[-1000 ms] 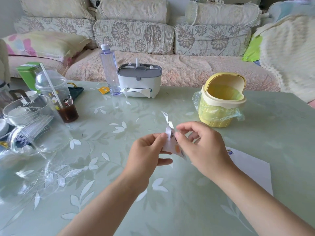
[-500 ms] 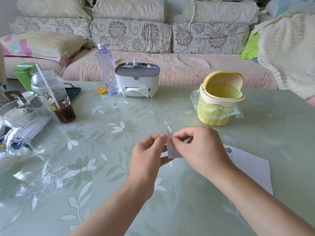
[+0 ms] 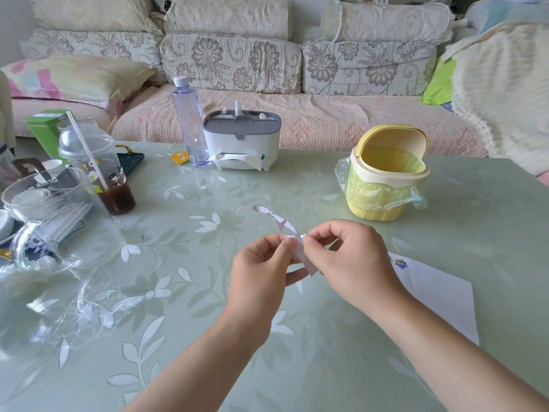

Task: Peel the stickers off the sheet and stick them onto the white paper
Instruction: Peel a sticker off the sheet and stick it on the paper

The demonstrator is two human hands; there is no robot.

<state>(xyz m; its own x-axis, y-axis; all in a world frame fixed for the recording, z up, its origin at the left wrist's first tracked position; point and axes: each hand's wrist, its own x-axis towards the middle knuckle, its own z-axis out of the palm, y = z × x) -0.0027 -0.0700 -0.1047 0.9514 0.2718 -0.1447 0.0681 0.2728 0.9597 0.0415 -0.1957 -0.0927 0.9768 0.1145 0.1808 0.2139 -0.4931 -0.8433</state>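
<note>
Both hands hold a small sticker sheet [image 3: 300,254] above the middle of the green table. My left hand [image 3: 261,272] pinches the sheet's left side between thumb and fingers. My right hand [image 3: 347,263] pinches its top edge with thumb and forefinger. A thin curled strip [image 3: 274,217] rises from the sheet up and to the left. The white paper [image 3: 439,295] lies flat on the table to the right, partly under my right forearm, with one small coloured sticker [image 3: 401,264] near its upper left corner.
A yellow mini bin [image 3: 386,173] with a plastic liner stands behind the hands at the right. A white tissue box [image 3: 242,144] and a clear bottle [image 3: 190,120] stand at the back. A drink cup [image 3: 101,173] and glass jugs [image 3: 44,209] crowd the left. A sofa lies beyond the table.
The sheet has been turned between the fingers, and the thin strip now curls out longer, up and to the left. Both hands stay close together above the table.
</note>
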